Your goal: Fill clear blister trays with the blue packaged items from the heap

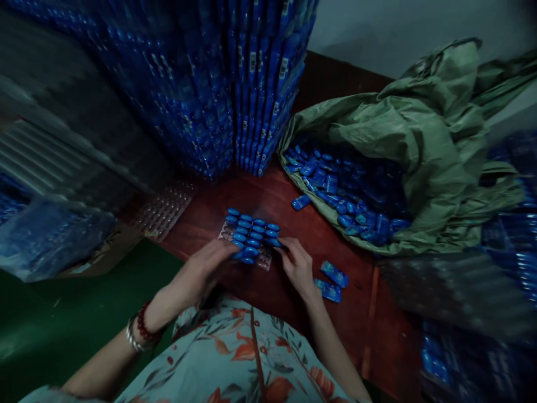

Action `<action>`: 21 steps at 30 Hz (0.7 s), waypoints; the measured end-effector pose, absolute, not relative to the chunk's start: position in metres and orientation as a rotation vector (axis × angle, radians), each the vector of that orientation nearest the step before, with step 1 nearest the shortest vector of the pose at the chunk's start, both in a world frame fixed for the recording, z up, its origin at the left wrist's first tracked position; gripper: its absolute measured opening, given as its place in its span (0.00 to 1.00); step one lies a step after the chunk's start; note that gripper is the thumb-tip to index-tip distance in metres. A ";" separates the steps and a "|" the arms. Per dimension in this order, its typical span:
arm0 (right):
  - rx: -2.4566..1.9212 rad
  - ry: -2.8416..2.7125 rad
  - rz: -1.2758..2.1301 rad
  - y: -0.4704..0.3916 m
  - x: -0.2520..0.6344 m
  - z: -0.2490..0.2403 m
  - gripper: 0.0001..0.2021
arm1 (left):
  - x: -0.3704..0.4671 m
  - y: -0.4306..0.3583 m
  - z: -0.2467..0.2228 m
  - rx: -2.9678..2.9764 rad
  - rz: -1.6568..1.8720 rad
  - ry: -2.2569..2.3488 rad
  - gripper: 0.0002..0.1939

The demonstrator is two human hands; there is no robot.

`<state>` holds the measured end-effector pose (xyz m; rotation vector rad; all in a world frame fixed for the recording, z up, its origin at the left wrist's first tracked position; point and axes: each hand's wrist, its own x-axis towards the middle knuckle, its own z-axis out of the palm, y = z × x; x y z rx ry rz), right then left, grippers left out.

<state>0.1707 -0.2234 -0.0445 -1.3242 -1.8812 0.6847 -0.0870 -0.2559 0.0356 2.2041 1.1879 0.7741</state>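
Observation:
A clear plastic tray with moulded hollows (264,259) lies on the red-brown table before me, mostly covered by rows of glossy blue oval packets (252,235). My left hand (207,262) is at the tray's near left side, its fingers closed on a blue oval packet (237,253). On the opposite side, my right hand (297,266) pinches another blue oval packet (273,242) at the right end of a row. Both sets of fingertips are partly hidden. Two patterned blue packets (334,274) rest to the right of my right hand.
A green woven sack (419,129) lies open at right, full of loose blue packets (331,182). Tall stacks of filled blue trays (251,89) rise at the back. Empty clear trays (163,210) and a plastic-wrapped bundle (54,235) are at left.

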 end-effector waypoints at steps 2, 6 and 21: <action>-1.269 -2.023 0.626 -0.222 0.170 -0.049 0.13 | -0.103 -0.244 0.025 2.155 0.953 1.432 0.13; -1.265 -2.329 0.527 -0.214 0.175 -0.040 0.17 | -0.116 -0.225 -0.004 2.116 1.056 1.594 0.11; -1.328 -2.610 0.195 -0.201 0.174 -0.034 0.19 | -0.117 -0.204 -0.023 2.483 0.406 1.344 0.20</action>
